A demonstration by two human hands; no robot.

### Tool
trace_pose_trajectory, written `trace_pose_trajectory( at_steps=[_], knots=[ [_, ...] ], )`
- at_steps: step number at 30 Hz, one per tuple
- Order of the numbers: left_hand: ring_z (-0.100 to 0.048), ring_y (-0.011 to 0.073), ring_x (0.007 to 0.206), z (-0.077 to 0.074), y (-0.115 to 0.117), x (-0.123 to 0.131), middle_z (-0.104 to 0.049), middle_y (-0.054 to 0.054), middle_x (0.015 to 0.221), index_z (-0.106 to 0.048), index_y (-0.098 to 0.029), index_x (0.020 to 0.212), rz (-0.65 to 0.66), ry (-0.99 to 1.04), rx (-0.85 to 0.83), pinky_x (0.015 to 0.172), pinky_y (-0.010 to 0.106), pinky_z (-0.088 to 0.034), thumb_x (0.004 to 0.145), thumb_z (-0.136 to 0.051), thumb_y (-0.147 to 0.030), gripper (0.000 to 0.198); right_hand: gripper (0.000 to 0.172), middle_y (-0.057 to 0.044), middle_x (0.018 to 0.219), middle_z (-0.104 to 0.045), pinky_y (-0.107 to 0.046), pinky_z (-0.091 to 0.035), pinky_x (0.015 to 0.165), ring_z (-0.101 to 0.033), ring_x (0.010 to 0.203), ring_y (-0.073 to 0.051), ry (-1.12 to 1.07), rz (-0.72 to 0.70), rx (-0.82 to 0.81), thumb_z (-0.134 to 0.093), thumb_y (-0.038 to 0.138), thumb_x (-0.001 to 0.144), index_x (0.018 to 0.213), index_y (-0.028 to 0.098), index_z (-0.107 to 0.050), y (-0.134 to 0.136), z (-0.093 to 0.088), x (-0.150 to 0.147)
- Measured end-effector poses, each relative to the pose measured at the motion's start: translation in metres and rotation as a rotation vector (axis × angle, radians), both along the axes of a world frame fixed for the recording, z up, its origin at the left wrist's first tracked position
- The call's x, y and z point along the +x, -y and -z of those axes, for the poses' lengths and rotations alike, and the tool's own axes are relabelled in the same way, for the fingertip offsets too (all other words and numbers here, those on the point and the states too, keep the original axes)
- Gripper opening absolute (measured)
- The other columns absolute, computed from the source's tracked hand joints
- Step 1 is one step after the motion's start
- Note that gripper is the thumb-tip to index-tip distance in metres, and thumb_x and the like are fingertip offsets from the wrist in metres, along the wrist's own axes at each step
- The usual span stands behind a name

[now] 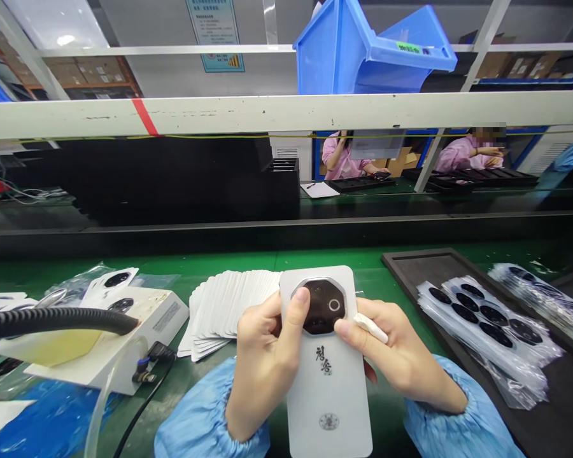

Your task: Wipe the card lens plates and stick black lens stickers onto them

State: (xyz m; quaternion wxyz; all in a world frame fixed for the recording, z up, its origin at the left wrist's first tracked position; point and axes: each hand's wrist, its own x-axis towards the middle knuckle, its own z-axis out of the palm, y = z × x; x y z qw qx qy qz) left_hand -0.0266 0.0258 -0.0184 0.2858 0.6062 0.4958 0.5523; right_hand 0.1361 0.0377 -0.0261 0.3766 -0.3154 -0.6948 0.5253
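A white phone-shaped panel (328, 394) stands nearly upright in front of me, with a black octagonal lens window near its top and dark printed characters below. My left hand (272, 356) grips its left edge, the thumb pressed on the window's upper left. My right hand (394, 346) is closed on the right edge, thumb at the window's lower right corner. A white finger cot (370, 327) covers one right finger. Fingers behind the panel are mostly hidden. Just left of the panel, a fanned stack of white cards or sheets (229, 305) lies on the green bench.
A dark tray (410, 270) at right holds bagged panels (487, 312) with black lens windows. At left stand a white box-shaped device (157, 318), a black corrugated hose (57, 322) and blue film (52, 420). Overhead, a blue bin (334, 51) sits on the shelf. Two people (346, 159) work beyond.
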Motion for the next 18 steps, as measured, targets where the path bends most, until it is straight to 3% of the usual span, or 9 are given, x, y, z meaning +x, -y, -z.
trace_pose_trajectory(
  at_steps=[11,15,18],
  knots=[
    [-0.032,0.0056,0.042,0.0001,0.0044,0.0052,-0.039,-0.005,0.047,-0.039,-0.017,0.052,-0.087,0.047,0.093,0.039,0.018,-0.028,0.091,-0.042,-0.021,0.039,0.024,0.005,0.056,-0.044,-0.015,-0.032,0.039,-0.042,0.046,-0.004,-0.081,-0.048,0.085,-0.048,0.03,0.093,0.073,0.016,-0.05,-0.0015,0.0006,-0.0015],
    [-0.039,0.0075,0.043,0.0025,0.0032,-0.0003,-0.046,-0.003,0.051,-0.052,-0.018,0.062,0.034,0.003,0.002,0.036,0.017,-0.031,0.094,-0.04,-0.033,0.037,0.024,0.005,0.055,-0.043,-0.016,-0.028,0.039,-0.039,0.046,-0.004,-0.135,0.006,0.103,-0.05,0.028,0.091,0.07,0.016,-0.048,-0.0058,0.0031,-0.0038],
    [-0.047,0.0092,0.048,0.0068,0.0042,0.0013,-0.055,-0.003,0.059,-0.063,-0.019,0.079,0.063,0.009,-0.094,0.041,0.016,-0.041,0.084,-0.056,-0.042,0.025,0.027,0.005,0.056,-0.042,-0.017,-0.027,0.04,-0.037,0.047,-0.004,-0.166,0.09,0.056,-0.054,0.031,0.088,0.067,0.015,-0.047,-0.0072,0.0059,0.0006]
  ],
)
